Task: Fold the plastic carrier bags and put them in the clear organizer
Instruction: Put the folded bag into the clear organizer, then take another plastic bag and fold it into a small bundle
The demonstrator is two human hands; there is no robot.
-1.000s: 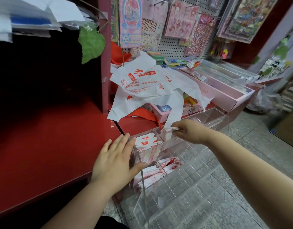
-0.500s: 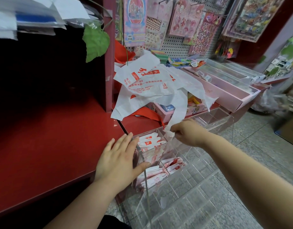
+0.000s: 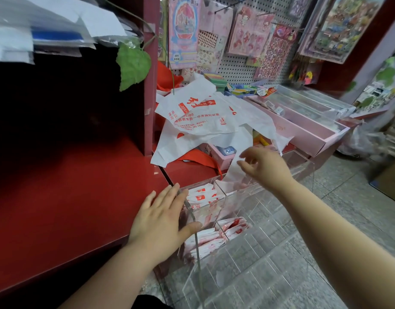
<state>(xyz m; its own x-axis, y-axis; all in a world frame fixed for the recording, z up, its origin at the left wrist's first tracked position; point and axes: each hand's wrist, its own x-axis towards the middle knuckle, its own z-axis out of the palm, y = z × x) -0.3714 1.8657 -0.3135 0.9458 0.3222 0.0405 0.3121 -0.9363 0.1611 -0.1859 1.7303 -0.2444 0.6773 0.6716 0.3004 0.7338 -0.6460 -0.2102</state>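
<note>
A clear acrylic organizer point(image 3: 254, 259) stands by the red shelf, with folded white-and-red bags point(image 3: 201, 196) in its left compartments. My left hand point(image 3: 161, 219) lies flat against its left wall, thumb over the rim. Loose white carrier bags with red print point(image 3: 203, 117) are heaped on the counter behind, one handle strip point(image 3: 236, 168) hanging down into the organizer's back compartment. My right hand point(image 3: 265, 168) hovers over that strip with fingers spread and loose, holding nothing.
A deep red shelf point(image 3: 69, 197) runs along the left. Pink display trays point(image 3: 303, 130) and a pegboard of sticker packs point(image 3: 247, 41) stand behind. A small pink box point(image 3: 223, 155) sits under the bags. Tiled floor lies to the right.
My right hand has let go of the bag's handle strip and risen a little with its fingers spread. The left hand stays on the organizer wall.
</note>
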